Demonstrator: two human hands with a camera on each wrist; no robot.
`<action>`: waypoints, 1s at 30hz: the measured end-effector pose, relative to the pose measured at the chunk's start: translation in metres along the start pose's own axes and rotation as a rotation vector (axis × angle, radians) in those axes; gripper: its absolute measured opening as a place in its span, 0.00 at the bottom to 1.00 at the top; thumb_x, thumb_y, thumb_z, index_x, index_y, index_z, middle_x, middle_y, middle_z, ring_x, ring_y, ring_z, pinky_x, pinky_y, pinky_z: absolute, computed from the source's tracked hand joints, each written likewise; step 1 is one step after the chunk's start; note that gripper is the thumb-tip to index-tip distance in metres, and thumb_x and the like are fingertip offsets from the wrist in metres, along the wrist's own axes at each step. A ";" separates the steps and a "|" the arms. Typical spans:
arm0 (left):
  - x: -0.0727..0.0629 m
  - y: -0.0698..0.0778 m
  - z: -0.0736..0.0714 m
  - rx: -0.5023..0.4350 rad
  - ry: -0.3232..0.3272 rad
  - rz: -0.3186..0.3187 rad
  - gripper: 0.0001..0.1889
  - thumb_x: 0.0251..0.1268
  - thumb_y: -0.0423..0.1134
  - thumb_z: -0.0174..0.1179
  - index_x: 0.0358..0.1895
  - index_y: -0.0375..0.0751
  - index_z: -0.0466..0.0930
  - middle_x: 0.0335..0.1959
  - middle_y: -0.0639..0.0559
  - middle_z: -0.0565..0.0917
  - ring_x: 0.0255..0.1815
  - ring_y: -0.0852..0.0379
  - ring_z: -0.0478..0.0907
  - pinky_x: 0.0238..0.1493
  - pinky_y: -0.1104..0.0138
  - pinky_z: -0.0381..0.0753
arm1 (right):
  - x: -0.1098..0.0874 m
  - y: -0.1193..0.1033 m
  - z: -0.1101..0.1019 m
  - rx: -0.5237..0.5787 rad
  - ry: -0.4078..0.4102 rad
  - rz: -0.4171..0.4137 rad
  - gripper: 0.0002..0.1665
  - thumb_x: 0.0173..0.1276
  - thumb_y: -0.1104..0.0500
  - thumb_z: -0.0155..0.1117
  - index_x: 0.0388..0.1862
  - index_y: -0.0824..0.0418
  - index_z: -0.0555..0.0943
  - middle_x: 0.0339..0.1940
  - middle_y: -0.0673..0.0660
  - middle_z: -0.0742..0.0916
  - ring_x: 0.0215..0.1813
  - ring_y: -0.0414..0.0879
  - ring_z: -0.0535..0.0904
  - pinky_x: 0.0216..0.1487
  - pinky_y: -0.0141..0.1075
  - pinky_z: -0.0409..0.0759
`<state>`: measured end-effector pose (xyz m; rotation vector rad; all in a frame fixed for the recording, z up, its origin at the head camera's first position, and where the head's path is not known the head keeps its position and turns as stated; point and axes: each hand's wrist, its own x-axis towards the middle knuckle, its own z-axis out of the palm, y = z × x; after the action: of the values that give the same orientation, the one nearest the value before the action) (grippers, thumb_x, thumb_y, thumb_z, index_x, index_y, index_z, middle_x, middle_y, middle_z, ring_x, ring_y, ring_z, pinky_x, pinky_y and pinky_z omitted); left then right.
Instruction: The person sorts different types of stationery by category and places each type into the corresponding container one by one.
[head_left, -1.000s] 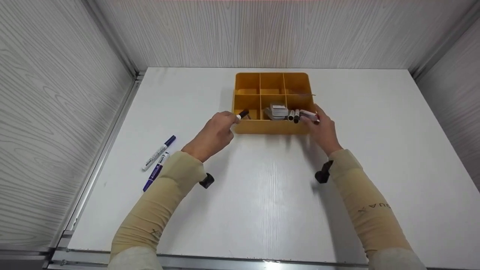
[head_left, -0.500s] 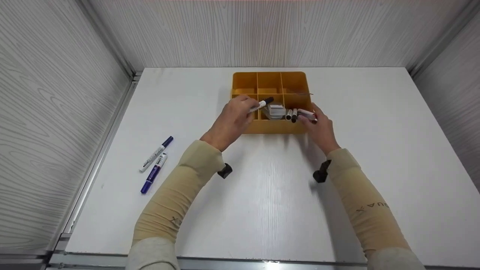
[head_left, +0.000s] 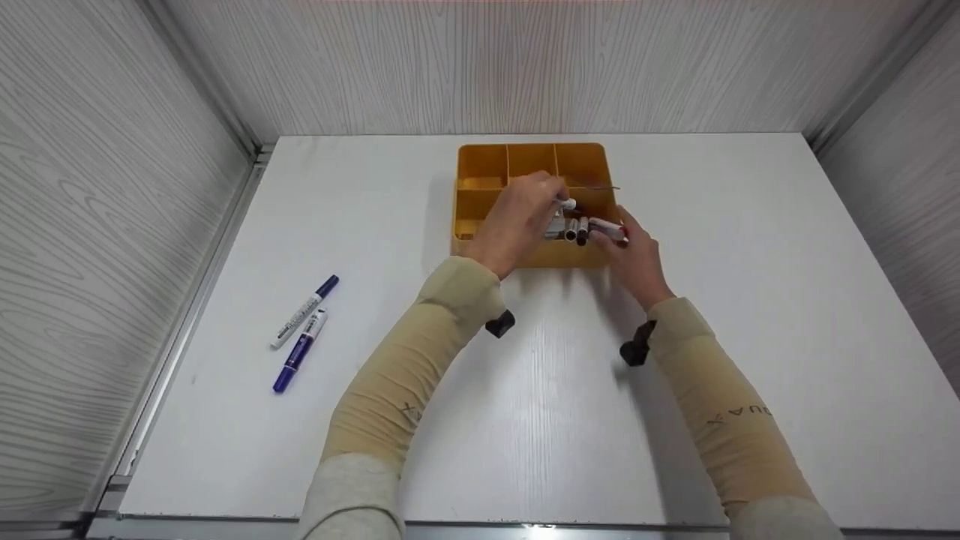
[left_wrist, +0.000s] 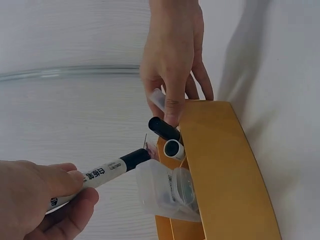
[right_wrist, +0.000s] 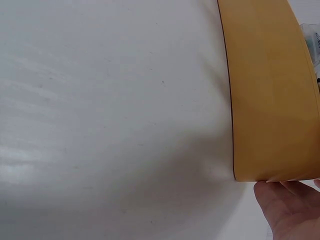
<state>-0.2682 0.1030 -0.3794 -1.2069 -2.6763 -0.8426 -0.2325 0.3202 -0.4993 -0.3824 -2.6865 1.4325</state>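
My left hand pinches a whiteboard marker between thumb and fingers, its black cap pointing at the front right compartment of the orange divided box. In the left wrist view that cap overlaps a clear plastic case in the neighbouring front compartment. My right hand grips the box's right wall near the front corner, fingers outside and thumb inside by the markers. Several markers lie in the front right compartment, including one with a black end and one with a white rim.
Two markers lie on the white table at the left: a white one with a blue cap and a purple-and-white one. A thin wire sticks out over the box's right rim. Wood-grain panels stand behind and at the sides.
My left hand has carried the marker rightward across the box, from the front left compartment to the front right one. The right hand has kept its place at the box.
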 end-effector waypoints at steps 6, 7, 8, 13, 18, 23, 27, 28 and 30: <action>0.012 0.008 0.014 0.156 -0.046 -0.014 0.10 0.74 0.34 0.55 0.52 0.39 0.81 0.48 0.47 0.85 0.48 0.57 0.83 0.53 0.73 0.81 | -0.001 -0.002 0.002 -0.027 0.025 -0.043 0.48 0.70 0.39 0.60 0.80 0.58 0.54 0.71 0.66 0.74 0.70 0.57 0.72 0.70 0.50 0.71; 0.013 0.008 0.017 0.185 -0.050 -0.010 0.10 0.74 0.34 0.55 0.53 0.39 0.81 0.49 0.47 0.85 0.48 0.56 0.83 0.54 0.72 0.81 | -0.001 -0.002 0.002 -0.030 0.024 -0.043 0.48 0.70 0.39 0.60 0.80 0.58 0.54 0.71 0.65 0.74 0.70 0.57 0.72 0.70 0.50 0.71; 0.014 0.009 0.020 0.206 -0.057 -0.011 0.11 0.73 0.34 0.56 0.54 0.39 0.80 0.49 0.47 0.85 0.49 0.56 0.83 0.55 0.72 0.81 | -0.001 -0.003 0.003 -0.030 0.022 -0.038 0.49 0.70 0.38 0.60 0.80 0.57 0.54 0.71 0.65 0.74 0.70 0.57 0.72 0.70 0.49 0.71; 0.020 0.013 0.034 0.332 -0.115 -0.018 0.19 0.71 0.33 0.58 0.63 0.41 0.76 0.57 0.46 0.82 0.57 0.53 0.79 0.65 0.67 0.75 | -0.002 -0.003 0.003 -0.016 -0.004 -0.014 0.50 0.69 0.37 0.59 0.81 0.54 0.52 0.73 0.64 0.72 0.71 0.56 0.72 0.71 0.49 0.70; 0.023 0.015 0.045 0.437 -0.189 -0.014 0.21 0.69 0.34 0.60 0.65 0.41 0.73 0.60 0.44 0.79 0.59 0.49 0.78 0.65 0.61 0.76 | -0.002 -0.004 0.004 -0.014 -0.010 -0.015 0.50 0.69 0.36 0.58 0.81 0.54 0.51 0.73 0.64 0.72 0.69 0.55 0.73 0.70 0.48 0.72; 0.025 0.014 0.052 0.475 -0.222 0.024 0.19 0.70 0.37 0.60 0.62 0.40 0.76 0.55 0.45 0.82 0.54 0.50 0.81 0.60 0.60 0.80 | -0.002 -0.004 0.004 -0.012 0.002 -0.030 0.51 0.67 0.35 0.59 0.81 0.55 0.53 0.69 0.63 0.75 0.65 0.54 0.76 0.69 0.47 0.73; 0.023 0.013 0.056 0.476 -0.275 0.018 0.19 0.71 0.37 0.59 0.64 0.41 0.75 0.57 0.46 0.83 0.55 0.50 0.81 0.65 0.57 0.77 | -0.001 -0.004 0.004 -0.026 0.000 -0.024 0.50 0.68 0.36 0.59 0.81 0.54 0.52 0.74 0.61 0.72 0.67 0.53 0.74 0.70 0.47 0.72; 0.023 0.013 0.057 0.480 -0.291 0.010 0.20 0.71 0.37 0.59 0.64 0.42 0.75 0.58 0.46 0.83 0.57 0.50 0.81 0.67 0.55 0.74 | -0.001 -0.003 0.004 -0.027 -0.001 -0.024 0.50 0.69 0.37 0.58 0.81 0.54 0.52 0.74 0.61 0.71 0.68 0.54 0.73 0.71 0.47 0.71; 0.022 0.013 0.057 0.485 -0.324 -0.013 0.21 0.71 0.36 0.58 0.66 0.44 0.74 0.60 0.47 0.82 0.60 0.50 0.79 0.72 0.51 0.67 | -0.001 -0.003 0.004 -0.033 -0.005 -0.012 0.49 0.69 0.37 0.57 0.81 0.53 0.52 0.77 0.59 0.68 0.70 0.53 0.72 0.71 0.46 0.71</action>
<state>-0.2662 0.1538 -0.4155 -1.2807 -2.8807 0.0258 -0.2333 0.3148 -0.4988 -0.3650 -2.7147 1.3897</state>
